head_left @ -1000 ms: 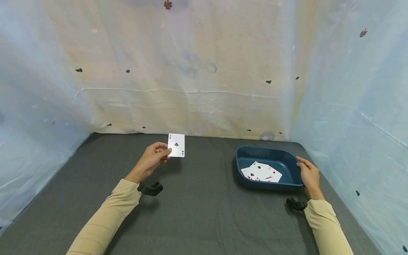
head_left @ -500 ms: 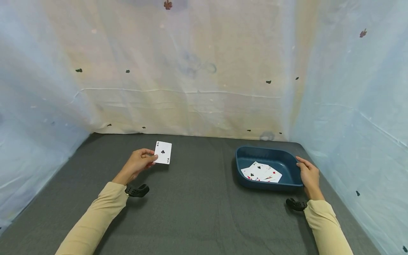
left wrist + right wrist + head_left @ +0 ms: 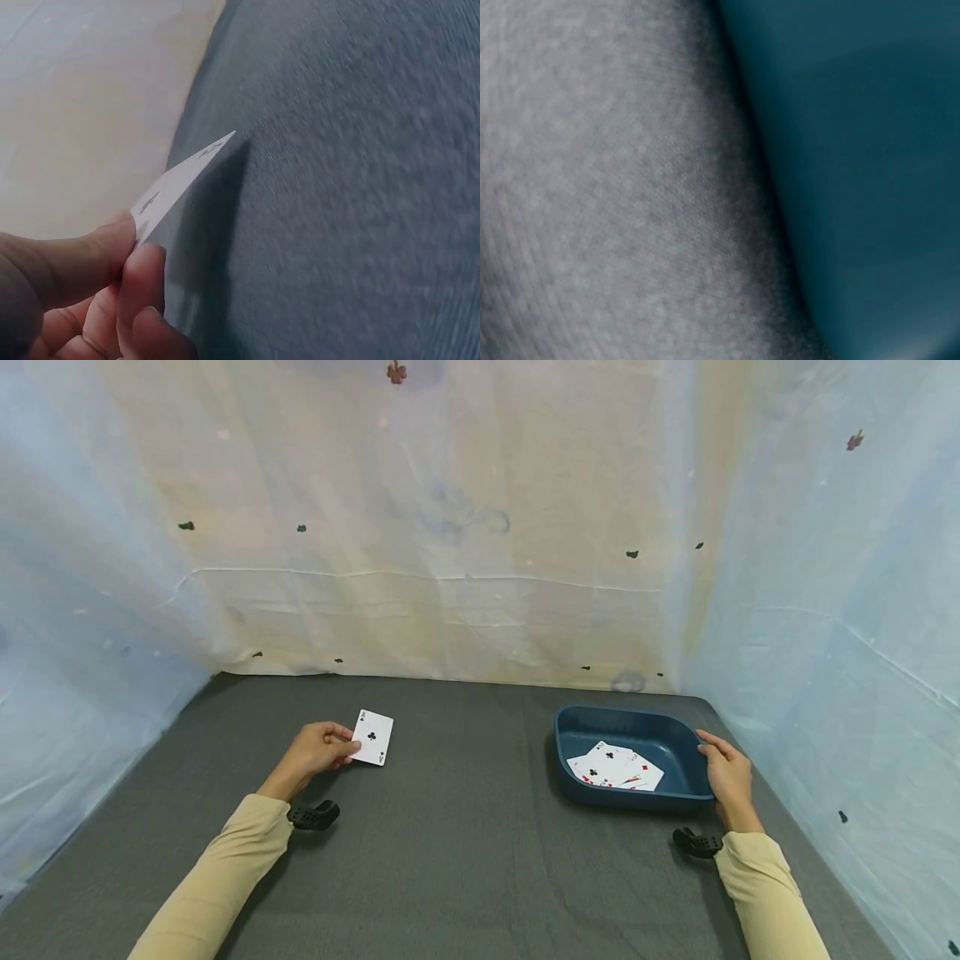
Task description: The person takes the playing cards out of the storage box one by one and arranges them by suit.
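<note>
In the head view my left hand (image 3: 321,750) pinches an ace of clubs playing card (image 3: 372,737) by its left edge, face up. The left wrist view shows the card (image 3: 176,187) tilted, its far corner close over the grey cloth and casting a shadow. My right hand (image 3: 729,777) grips the right rim of a dark blue tub (image 3: 678,756), thumb at the edge. Inside the tub several playing cards (image 3: 615,766) lie overlapped, face up, toward its front left. Only the tub's wall (image 3: 870,187) and the cloth show in the right wrist view; the hand is out of that frame.
A dark grey cloth (image 3: 450,860) covers the table. Pale sheeting (image 3: 465,527) with small dark marks hangs behind the table and along both sides. The right sheet (image 3: 862,693) stands close to my right hand. Black bands (image 3: 313,816) are on both wrists.
My left hand has moved left and down toward the cloth with the ace of clubs, and the card has tilted. The right hand and the tub have stayed in place.
</note>
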Tool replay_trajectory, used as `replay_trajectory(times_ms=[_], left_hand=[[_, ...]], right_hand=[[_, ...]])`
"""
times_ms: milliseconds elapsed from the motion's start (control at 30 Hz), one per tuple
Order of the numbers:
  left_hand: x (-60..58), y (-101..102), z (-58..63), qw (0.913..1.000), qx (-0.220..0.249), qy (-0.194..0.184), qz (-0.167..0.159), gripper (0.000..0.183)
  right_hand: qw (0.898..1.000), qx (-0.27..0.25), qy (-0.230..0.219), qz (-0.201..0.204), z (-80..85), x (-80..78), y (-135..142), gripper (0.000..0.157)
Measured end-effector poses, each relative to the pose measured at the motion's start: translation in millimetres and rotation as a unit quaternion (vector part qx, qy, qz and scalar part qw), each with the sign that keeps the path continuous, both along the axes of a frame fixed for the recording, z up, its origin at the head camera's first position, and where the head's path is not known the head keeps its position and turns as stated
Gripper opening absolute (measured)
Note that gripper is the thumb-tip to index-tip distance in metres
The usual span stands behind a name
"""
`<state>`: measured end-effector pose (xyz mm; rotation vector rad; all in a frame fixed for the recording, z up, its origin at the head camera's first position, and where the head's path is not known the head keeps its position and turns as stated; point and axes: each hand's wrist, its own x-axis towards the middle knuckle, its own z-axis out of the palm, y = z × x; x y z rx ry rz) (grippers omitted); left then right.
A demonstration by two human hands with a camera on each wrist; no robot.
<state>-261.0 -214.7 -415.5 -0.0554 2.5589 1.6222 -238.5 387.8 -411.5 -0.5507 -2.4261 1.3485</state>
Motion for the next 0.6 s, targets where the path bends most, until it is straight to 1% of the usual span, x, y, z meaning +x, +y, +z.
replay_trajectory(times_ms=[100,267,400,500,600], left_hand=[[0.9,-1.0,-1.0,0.9997,-0.024,0.008,0.001,0.03],[1.6,-0.4,-2.7,0.9967,-0.074,0.033,0.005,0.028],[1.0,1.2,-4.4,0.9893,-0.136,0.052,0.009,0.028],[0.1,2.2,-6.0,0.9828,-0.175,0.058,0.01,0.029],[-0.4,2.6,-6.5,0.9799,-0.191,0.058,0.007,0.028]], right_hand=[[1.0,0.002,0.002,0.0,0.2,0.0,-0.3,0.045],[1.0,0.002,0.004,-0.002,-0.3,-0.3,0.0,0.045],[1.0,-0.001,0.006,-0.003,-0.6,-0.5,0.3,0.045],[1.0,-0.002,0.005,-0.003,-0.7,0.1,0.6,0.045],[1.0,-0.005,0.002,0.0,-0.2,0.3,1.0,0.045]])
